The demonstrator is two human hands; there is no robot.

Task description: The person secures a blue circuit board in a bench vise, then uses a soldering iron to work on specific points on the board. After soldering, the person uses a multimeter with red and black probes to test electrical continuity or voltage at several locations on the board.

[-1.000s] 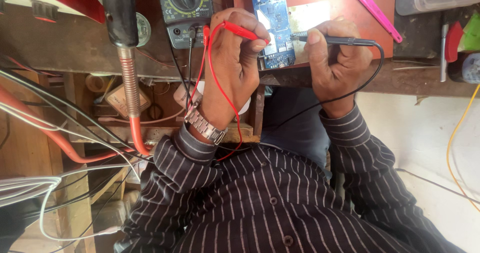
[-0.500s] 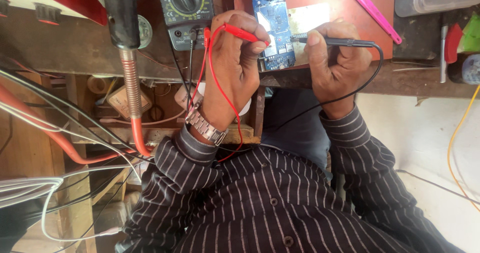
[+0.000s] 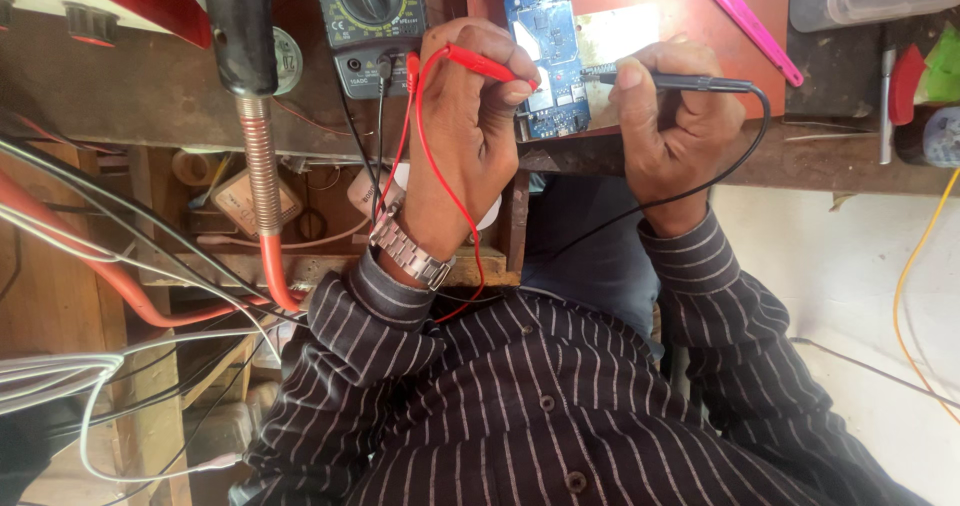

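Head view: you kept both probes on the blue circuit board at the top centre of the frame, where it lay on a red mat on the bench. Almost nothing had shifted over the last second. Neither hand had moved off the board, which suggests a reading was being held steady rather than a new spot being sought.

Your left hand, just left of centre, pinched the red probe between thumb and curled fingers, with its tip angled onto the board's left edge. Your right hand, to the right of the board, pinched the black probe the same way, thumb pressed on top. Its tip appeared to meet the board's right edge, though the contact point was too small to tell for sure.

By count there were two probes, one red and one black, and two leads running back to one multimeter at the upper left. There was one board, one pink tool lying on the mat at the upper right, and one metal wristwatch on your left wrist.
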